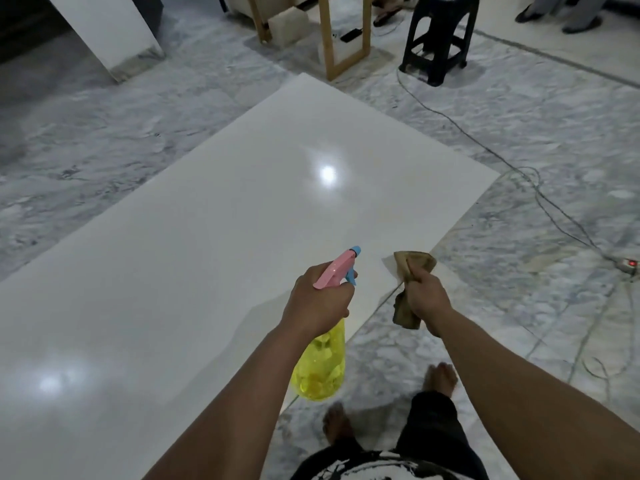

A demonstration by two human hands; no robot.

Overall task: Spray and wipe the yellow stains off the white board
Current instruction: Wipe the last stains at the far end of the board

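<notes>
— Yellow spray bottle point(320, 368) gripped in the left hand point(320, 299), nozzle aimed forward over the white board point(207, 237)?
— Yes; right hand point(424, 296) clutches the cloth point(412, 268) above the board's near right edge, board stretching ahead-left.

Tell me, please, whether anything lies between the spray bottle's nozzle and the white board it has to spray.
Nothing visible does. The left hand holds the spray bottle with its blue nozzle over the white board. The right hand holds the cloth off to the side.

Home interior — marble floor point(104, 140), plastic stool point(438, 39), sandals point(388, 12).
</notes>
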